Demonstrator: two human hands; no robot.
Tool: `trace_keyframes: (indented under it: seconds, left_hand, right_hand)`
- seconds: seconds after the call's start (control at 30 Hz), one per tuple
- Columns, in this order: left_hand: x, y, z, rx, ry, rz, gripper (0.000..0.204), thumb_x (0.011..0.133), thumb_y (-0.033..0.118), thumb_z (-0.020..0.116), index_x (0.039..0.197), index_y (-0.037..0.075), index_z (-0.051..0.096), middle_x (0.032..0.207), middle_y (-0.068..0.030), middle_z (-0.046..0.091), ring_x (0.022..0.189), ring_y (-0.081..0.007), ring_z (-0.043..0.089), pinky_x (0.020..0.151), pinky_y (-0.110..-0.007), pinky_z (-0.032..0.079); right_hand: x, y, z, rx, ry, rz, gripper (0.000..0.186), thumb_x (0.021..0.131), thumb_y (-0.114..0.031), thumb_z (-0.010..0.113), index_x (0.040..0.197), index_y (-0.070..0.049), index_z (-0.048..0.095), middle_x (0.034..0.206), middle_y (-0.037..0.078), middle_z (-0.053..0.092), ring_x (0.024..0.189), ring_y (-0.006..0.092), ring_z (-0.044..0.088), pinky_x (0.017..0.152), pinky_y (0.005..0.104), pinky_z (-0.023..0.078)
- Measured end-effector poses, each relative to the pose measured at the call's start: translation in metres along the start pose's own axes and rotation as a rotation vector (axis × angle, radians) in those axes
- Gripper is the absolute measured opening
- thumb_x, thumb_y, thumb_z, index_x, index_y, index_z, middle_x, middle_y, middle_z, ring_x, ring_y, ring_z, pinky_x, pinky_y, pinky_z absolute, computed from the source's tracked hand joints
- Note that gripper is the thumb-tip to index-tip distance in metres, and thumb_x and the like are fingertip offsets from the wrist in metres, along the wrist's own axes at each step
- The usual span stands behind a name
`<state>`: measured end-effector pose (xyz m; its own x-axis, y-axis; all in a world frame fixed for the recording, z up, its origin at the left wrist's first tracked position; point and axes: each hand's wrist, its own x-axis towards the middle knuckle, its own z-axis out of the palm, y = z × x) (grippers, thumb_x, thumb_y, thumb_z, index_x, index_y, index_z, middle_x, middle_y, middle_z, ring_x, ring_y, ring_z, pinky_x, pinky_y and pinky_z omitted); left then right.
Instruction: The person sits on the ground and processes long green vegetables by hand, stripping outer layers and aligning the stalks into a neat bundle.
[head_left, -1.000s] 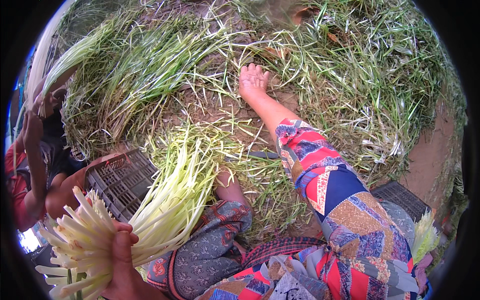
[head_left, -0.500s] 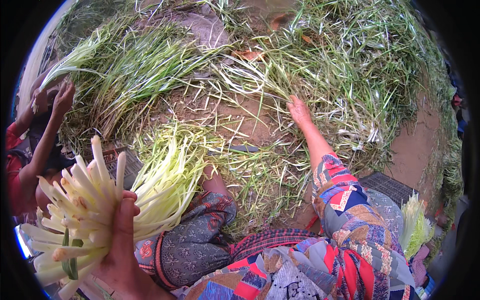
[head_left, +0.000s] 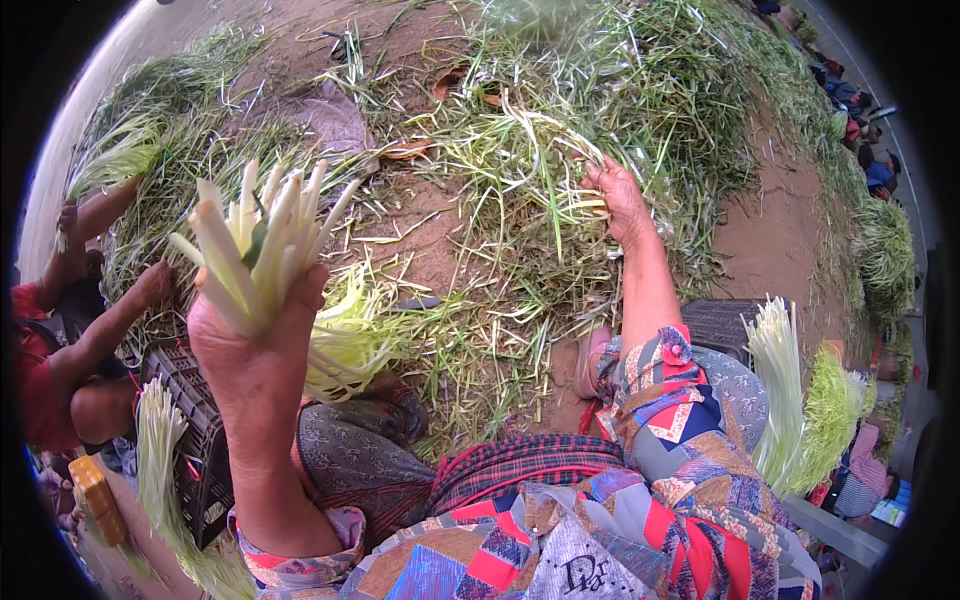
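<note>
My left hand [head_left: 245, 345] is closed round a bundle of pale cut stalks [head_left: 255, 250], white ends turned upward; yellow-green leaves [head_left: 355, 360] hang down behind it. My right hand [head_left: 615, 195] stretches forward over the heap of loose green leaves [head_left: 680, 100], its fingers closed on several pale leafy strands [head_left: 540, 125]. A dark blade-like object [head_left: 415, 304] lies among the scraps on the soil between my hands.
At left a person in red [head_left: 45, 365] holds leafy stalks [head_left: 120, 150]. Crates [head_left: 195, 440] [head_left: 715, 320] flank me, with pale bundles [head_left: 775, 380] beside the right one. A yellow container [head_left: 100, 500] is at lower left. More people [head_left: 878, 170] sit along the far right.
My left hand has risen with the bundle and tilted its cut ends upward. My right hand has moved right, taking hold of leafy strands. The view has shifted, showing more at right.
</note>
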<state>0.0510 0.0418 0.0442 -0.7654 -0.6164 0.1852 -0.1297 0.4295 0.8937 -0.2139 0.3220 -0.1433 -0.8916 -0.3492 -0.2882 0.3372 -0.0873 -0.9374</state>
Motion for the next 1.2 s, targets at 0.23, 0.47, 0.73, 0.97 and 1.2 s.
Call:
trace_keyframes:
  seconds: [0.23,0.47,0.73,0.97,1.2]
  left_hand:
    - [0.005,0.002,0.036,-0.025,-0.157,-0.064,0.023,0.076,0.003,0.071,0.097,-0.001,0.064,0.077,-0.0034,0.064,0.066,-0.0092,0.059,0.06,-0.025,0.047]
    - [0.0,-0.001,0.048,0.022,-0.189,-0.091,0.025,0.075,0.003,0.071,0.099,-0.002,0.065,0.08,-0.0063,0.067,0.066,-0.0123,0.063,0.061,-0.024,0.048]
    - [0.002,0.006,0.056,0.083,-0.207,-0.123,0.026,0.075,0.003,0.072,0.1,-0.002,0.065,0.083,-0.0051,0.066,0.071,-0.0116,0.061,0.067,-0.025,0.048]
    - [0.003,0.002,0.064,0.072,-0.18,-0.056,0.033,0.073,0.003,0.075,0.103,0.001,0.064,0.089,-0.0035,0.066,0.077,-0.0112,0.059,0.073,-0.026,0.047]
    - [0.012,-0.008,0.071,0.019,-0.252,-0.117,0.034,0.069,0.002,0.078,0.1,0.002,0.065,0.083,-0.0029,0.066,0.074,-0.0116,0.061,0.069,-0.026,0.049]
  right_hand:
    - [-0.031,0.071,-0.042,0.025,0.285,0.09,0.023,0.091,-0.021,0.056,0.111,-0.009,0.06,0.076,0.002,0.059,0.057,0.0107,0.052,0.051,0.0243,0.043]
    - [-0.05,0.101,-0.066,-1.164,0.764,0.245,0.044,0.081,-0.019,0.058,0.123,-0.012,0.05,0.135,0.011,0.045,0.128,0.0304,0.038,0.099,0.0512,0.034]
    - [0.015,0.1,-0.024,-0.971,0.352,0.221,0.031,0.08,-0.039,0.067,0.092,-0.011,0.07,0.101,0.011,0.068,0.094,0.0301,0.064,0.08,0.0408,0.05]
    - [0.036,0.168,0.0,-0.564,0.347,0.248,0.031,0.074,-0.029,0.075,0.091,-0.004,0.067,0.084,0.012,0.068,0.077,0.0227,0.064,0.071,0.0351,0.05]
    - [-0.003,0.12,0.071,0.313,0.143,0.053,0.013,0.082,-0.019,0.071,0.078,-0.01,0.064,0.063,-0.005,0.056,0.047,0.002,0.049,0.039,0.0164,0.036]
